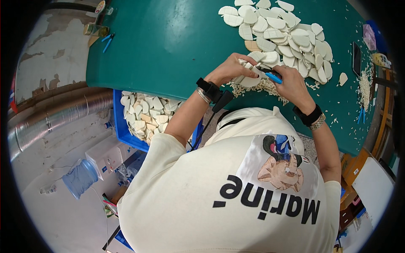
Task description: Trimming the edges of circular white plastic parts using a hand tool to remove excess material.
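My left hand (231,69) is closed round a few flat white rounded pieces (248,81), held on edge above the near side of the green table (160,46). Blue-handled nippers (274,78) are in my right hand (292,85), fingers wrapped round the grips. Their dark jaws reach the right edge of the held pieces; the contact itself is too small to make out. Just beyond both hands spreads a large pile of similar white pieces (274,33), some with scored lines. Small white scraps (270,87) lie below my hands.
To the left, a blue crate (120,122) holds many more white pieces. Blue-handled pliers (108,42) and a glass jar (96,30) are at the far left. On the right lie a phone (357,59), a loose white piece (343,78) and a heap of scraps (365,88).
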`<state>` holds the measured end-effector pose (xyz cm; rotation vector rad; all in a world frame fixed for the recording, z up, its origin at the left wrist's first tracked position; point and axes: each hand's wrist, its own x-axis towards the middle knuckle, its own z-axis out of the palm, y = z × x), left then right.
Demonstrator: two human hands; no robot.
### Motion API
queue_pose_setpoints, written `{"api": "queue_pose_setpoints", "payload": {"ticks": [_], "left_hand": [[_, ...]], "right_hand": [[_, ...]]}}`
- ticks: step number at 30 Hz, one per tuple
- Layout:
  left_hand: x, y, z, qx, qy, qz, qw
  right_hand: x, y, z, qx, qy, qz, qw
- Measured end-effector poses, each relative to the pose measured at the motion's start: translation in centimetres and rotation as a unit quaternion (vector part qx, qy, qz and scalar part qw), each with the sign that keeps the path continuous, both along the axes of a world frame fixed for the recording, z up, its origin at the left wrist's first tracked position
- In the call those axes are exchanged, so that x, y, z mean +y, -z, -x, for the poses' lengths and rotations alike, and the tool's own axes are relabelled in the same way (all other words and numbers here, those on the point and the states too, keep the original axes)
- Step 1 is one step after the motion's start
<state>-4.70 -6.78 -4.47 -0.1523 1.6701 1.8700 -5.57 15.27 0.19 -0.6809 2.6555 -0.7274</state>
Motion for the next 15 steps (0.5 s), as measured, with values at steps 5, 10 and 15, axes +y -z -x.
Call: {"api": "queue_pose_setpoints", "payload": {"ticks": [5,10,15], "left_hand": [[0.01,0.09,-0.06,-0.008,0.000,0.000,1.000],[-0.01,0.13,-0.11,-0.007,0.008,0.023,1.000],[-0.06,-0.43,0.00,-0.015,0.019,0.012,1.000]], "right_hand": [[0.01,-0.20,-0.19,0.034,-0.008,-0.033,0.999],[-0.01,-0.30,-0.22,0.052,-0.022,-0.056,0.997],[0.26,0.15,0.61,0.023,-0.025,-0.049,0.998]]}}
